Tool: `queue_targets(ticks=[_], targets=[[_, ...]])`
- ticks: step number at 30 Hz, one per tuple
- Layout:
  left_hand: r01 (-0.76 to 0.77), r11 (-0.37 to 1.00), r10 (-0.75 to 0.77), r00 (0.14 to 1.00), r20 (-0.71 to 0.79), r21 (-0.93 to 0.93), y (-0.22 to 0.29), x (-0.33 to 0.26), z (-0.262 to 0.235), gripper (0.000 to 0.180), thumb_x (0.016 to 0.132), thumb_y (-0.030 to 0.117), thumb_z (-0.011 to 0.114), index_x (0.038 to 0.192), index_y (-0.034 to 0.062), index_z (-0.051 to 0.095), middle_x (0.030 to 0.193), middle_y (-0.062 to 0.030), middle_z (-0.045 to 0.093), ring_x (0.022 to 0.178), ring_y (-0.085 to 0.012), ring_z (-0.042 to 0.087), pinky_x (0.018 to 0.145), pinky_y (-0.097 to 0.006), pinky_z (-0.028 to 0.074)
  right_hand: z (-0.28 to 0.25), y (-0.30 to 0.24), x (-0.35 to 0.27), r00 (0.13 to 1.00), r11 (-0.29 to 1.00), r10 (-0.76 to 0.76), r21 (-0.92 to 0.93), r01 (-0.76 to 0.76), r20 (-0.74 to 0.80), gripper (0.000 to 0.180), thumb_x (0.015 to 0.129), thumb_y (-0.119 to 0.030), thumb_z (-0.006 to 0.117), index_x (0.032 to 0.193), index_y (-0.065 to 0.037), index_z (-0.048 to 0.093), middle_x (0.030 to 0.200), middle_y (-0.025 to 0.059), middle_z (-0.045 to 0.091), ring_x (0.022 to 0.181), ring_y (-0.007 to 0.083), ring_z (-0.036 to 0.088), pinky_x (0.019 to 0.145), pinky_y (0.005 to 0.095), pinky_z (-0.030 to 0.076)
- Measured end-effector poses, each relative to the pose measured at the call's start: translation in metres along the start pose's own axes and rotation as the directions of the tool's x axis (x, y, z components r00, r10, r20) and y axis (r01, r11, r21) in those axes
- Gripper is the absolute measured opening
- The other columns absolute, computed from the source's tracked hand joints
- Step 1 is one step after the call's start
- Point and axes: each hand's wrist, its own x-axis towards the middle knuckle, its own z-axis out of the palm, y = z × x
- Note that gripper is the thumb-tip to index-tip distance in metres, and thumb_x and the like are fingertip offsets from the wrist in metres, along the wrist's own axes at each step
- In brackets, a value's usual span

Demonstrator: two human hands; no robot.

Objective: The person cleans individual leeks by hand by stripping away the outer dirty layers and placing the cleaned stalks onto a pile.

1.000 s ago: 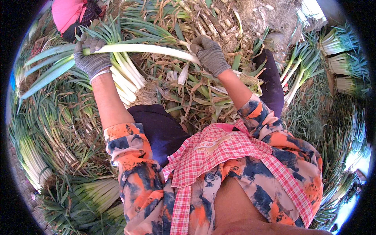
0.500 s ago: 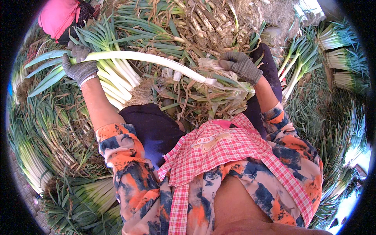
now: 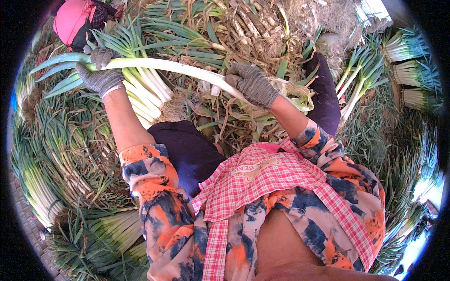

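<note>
One long green onion [image 3: 164, 63] with a white stalk and blue-green leaves arches across in front of me. My left hand [image 3: 101, 75], in a grey knit glove, is closed round it where the leaves begin. Also gloved in grey, my right hand [image 3: 253, 84] has its fingers closed on the white part toward the root end, partly hiding it. Beneath the held stalk, a bunch of peeled green onions [image 3: 145, 96] lies beside my left leg, roots toward me. Torn papery husks [image 3: 290, 93] lie under and beyond my right hand.
Unpeeled green onions with dry roots [image 3: 248, 28] are heaped ahead. A few loose ones [image 3: 356, 84] lie right of my leg, with tied bundles [image 3: 412, 72] farther right. More bundles [image 3: 40, 196] line the left. Another person's pink head covering [image 3: 72, 21] shows at far left.
My right hand has moved left from the husks beyond the stalk's end onto the white stalk. The left hand keeps its grip, shifting slightly right.
</note>
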Motion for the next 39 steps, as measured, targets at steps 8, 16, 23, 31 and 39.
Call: queue_targets(ticks=[8,16,23,31,39], targets=[[0.051,0.999,-0.051,0.995,0.083,0.004,-0.012,0.002,0.017,0.041,0.075,0.035,0.055,0.094,-0.0011,0.048,0.057,0.0016,0.037,0.040,-0.0075,0.037,0.038,-0.022,0.035,0.006,0.025,0.002,0.995,0.990,0.082,-0.122,-0.075,0.055,0.024,0.079,-0.021,0.050,0.085,0.001,0.058,0.073,0.0172,0.057,0.068,0.0273,0.055,0.065,0.0361,0.043],[0.047,0.999,-0.049,0.994,0.098,0.025,-0.005,-0.001,0.021,0.040,0.076,0.034,0.054,0.096,-0.0008,0.046,0.056,0.0019,0.036,0.039,-0.0081,0.037,0.040,-0.023,0.036,-0.007,0.014,-0.011,0.983,0.876,0.135,0.450,-0.176,0.122,0.034,0.080,-0.031,0.055,0.097,-0.001,0.059,0.077,0.0057,0.059,0.072,0.0117,0.054,0.064,0.0244,0.044],[0.047,0.999,-0.047,0.997,0.063,-0.006,-0.015,0.007,0.016,0.045,0.076,0.037,0.052,0.097,-0.0029,0.049,0.055,0.0019,0.036,0.040,-0.0080,0.037,0.039,-0.023,0.035,0.002,-0.005,-0.010,0.940,0.734,0.277,0.588,-0.340,0.198,0.024,0.078,-0.015,0.060,0.095,0.002,0.059,0.078,0.0055,0.060,0.067,0.0116,0.056,0.066,0.0287,0.050],[0.001,0.999,0.003,0.996,-0.087,0.043,0.025,0.007,-0.030,0.048,0.076,0.036,0.049,0.099,-0.0060,0.046,0.057,0.0009,0.033,0.044,-0.0103,0.035,0.042,-0.024,0.034,-0.040,0.021,-0.053,0.921,0.147,-0.058,0.916,-0.373,0.385,0.024,0.082,-0.023,0.057,0.092,-0.001,0.055,0.069,0.0006,0.052,0.060,0.0089,0.048,0.054,0.0227,0.041],[0.027,0.980,0.008,0.984,-0.175,0.196,0.037,0.008,-0.049,0.042,0.078,0.041,0.043,0.092,0.0013,0.046,0.067,-0.0048,0.039,0.052,-0.0169,0.035,0.045,-0.029,0.032,-0.066,0.040,-0.066,0.996,0.971,0.047,0.236,-0.029,-0.070,0.034,0.076,-0.031,0.063,0.094,-0.004,0.054,0.075,-0.0019,0.052,0.063,0.0072,0.047,0.056,0.0212,0.039]])
